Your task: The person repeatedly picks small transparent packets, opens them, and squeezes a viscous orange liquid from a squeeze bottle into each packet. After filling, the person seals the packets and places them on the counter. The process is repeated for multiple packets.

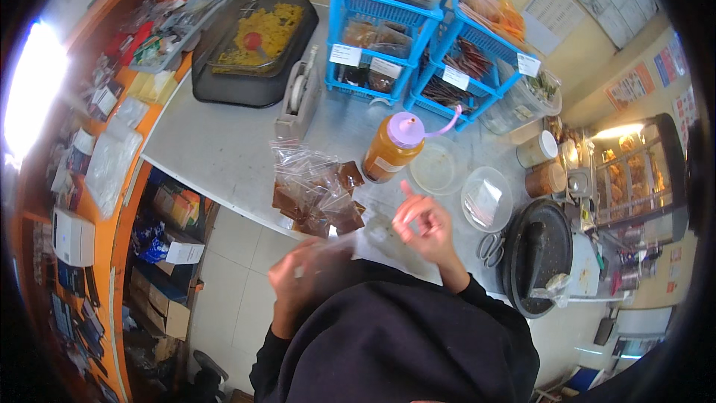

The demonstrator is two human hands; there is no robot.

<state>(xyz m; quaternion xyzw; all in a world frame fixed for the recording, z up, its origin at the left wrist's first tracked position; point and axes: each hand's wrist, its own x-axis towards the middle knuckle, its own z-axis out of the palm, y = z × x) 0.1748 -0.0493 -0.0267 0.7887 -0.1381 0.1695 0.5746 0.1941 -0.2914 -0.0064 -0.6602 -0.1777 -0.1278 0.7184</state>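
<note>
My left hand point(295, 271) is closed on a clear plastic bag point(338, 246), blurred, in front of my dark top at the table's edge. Over the table my right hand point(425, 226) is raised, fingers curled and apart, with nothing visible between them. Ahead of the hands lies a pile of small zip bags point(316, 187), several with brown contents. Just beyond my right hand stands a squeeze bottle point(393, 148) of orange-brown sauce with a lilac cap. Right of it are a round translucent lid or dish point(438, 165) and a round container point(486, 200) holding flat clear bags.
A tape dispenser point(298, 95) and dark lidded tray point(251, 87) stand at the back left, blue basket racks point(386, 11) at the back. On the right are scissors point(491, 249), a stone mortar point(540, 257) and jars point(537, 148). An orange shelf point(120, 224) borders the left.
</note>
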